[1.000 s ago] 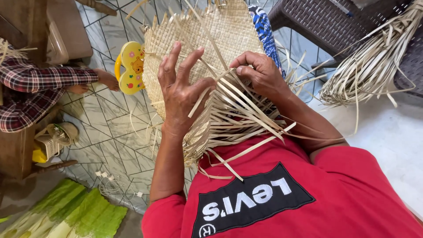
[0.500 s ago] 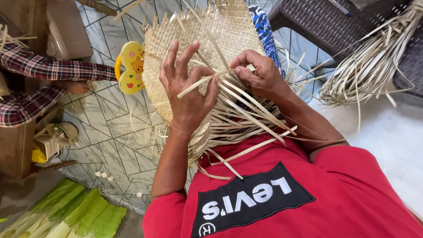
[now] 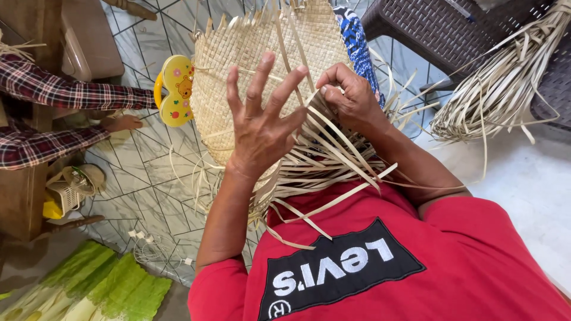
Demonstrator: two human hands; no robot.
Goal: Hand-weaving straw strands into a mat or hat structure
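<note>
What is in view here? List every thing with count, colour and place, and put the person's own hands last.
woven mat: one, pale straw, centre, loose strips trailing toward the person
bundle of strips: one, pale, upper right
wicker chair: one, dark brown, top right
sandal: one, yellow, left of mat
green leaves: several, bottom left
other person's sleeve: plaid red, left edge
left hand: open, fingers spread over the mat
right hand: pinching strips at the mat's edge
</note>
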